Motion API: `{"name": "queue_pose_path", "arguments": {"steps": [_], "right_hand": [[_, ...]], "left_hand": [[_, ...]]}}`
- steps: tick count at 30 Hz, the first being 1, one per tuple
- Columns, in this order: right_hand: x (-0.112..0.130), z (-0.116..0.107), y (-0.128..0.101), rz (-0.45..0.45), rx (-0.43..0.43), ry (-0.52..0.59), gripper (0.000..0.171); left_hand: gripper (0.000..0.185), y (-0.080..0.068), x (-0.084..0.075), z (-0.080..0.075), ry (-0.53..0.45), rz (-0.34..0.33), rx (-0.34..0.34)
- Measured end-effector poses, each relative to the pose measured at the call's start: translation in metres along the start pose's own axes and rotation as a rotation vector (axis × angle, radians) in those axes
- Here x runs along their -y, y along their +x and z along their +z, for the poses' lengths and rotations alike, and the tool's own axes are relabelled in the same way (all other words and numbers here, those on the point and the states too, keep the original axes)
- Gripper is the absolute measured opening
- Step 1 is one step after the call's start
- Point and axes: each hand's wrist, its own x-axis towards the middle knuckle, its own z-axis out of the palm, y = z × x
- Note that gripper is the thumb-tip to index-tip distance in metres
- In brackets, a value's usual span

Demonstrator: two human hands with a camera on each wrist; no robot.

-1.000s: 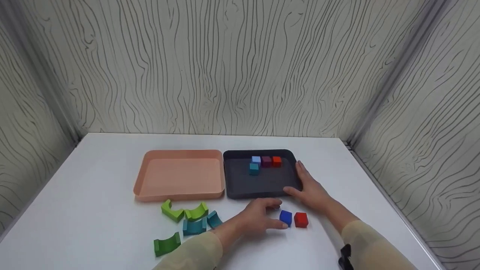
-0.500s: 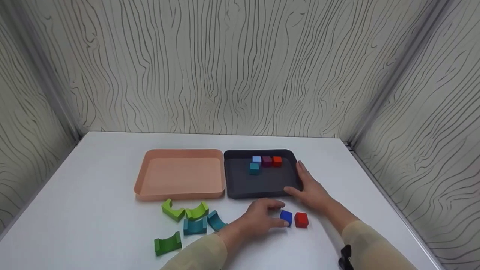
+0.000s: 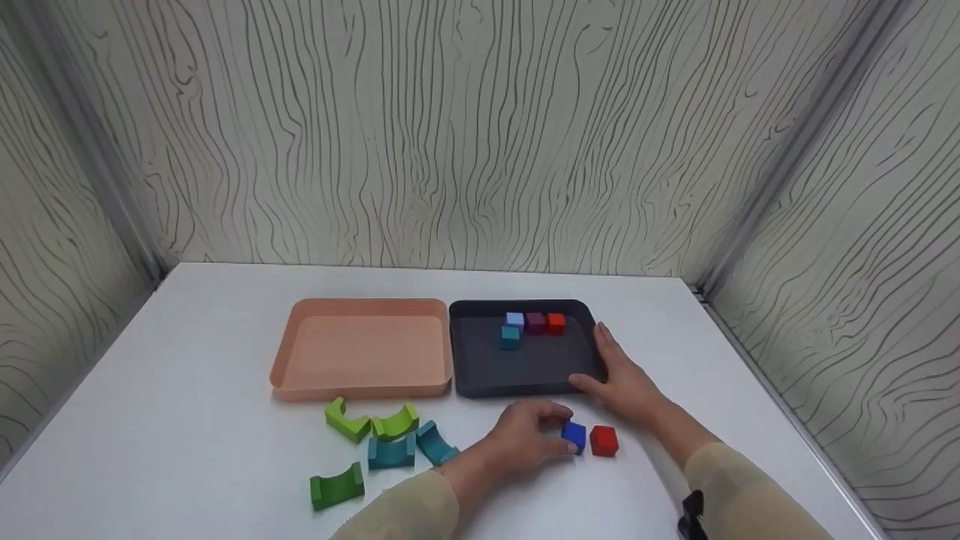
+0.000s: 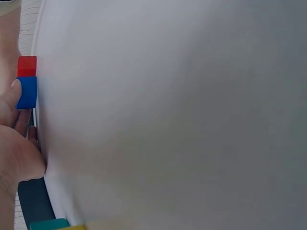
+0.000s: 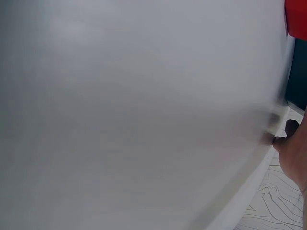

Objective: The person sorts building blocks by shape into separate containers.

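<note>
On the white tabletop (image 3: 187, 420), near its front edge, the left hand (image 3: 525, 435) closes its grip on a small blue wooden cube (image 3: 574, 435), thumb and fingers curled round it while it sits on the surface. A small red wooden cube (image 3: 604, 440) stands just beside it, touching or nearly so. The right hand (image 3: 626, 382) lies flat with straight fingers along the right rim of a shallow black plastic tray (image 3: 525, 386), holding nothing. Four small cubes lie in that tray already: light blue (image 3: 514, 320), purple (image 3: 535, 322), orange-red (image 3: 555, 322) and teal (image 3: 510, 337). Judging by this, the cube sorting is well along, with two cubes left outside. The peach plastic tray (image 3: 360, 386) beside it holds nothing, and five green and teal arch blocks (image 3: 375, 442) lie untouched before it.
</note>
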Motion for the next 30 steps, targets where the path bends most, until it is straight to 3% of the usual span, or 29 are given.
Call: {"name": "queue_pose_path", "arguments": {"steps": [18,24,30], "right_hand": [[0.0,0.0,-0.002,-0.004,-0.002,0.002,0.114],[0.0,-0.001,-0.002,0.006,0.001,0.005,0.115],[0.0,0.002,0.0,0.01,-0.002,0.01,0.115]], "left_hand": [[0.028,-0.001,-0.003,-0.002,-0.026,-0.029,0.009],[0.031,-0.002,-0.011,-0.012,-0.053,-0.039,0.051],[0.03,-0.004,-0.028,-0.026,-0.065,0.019,0.065]]}}
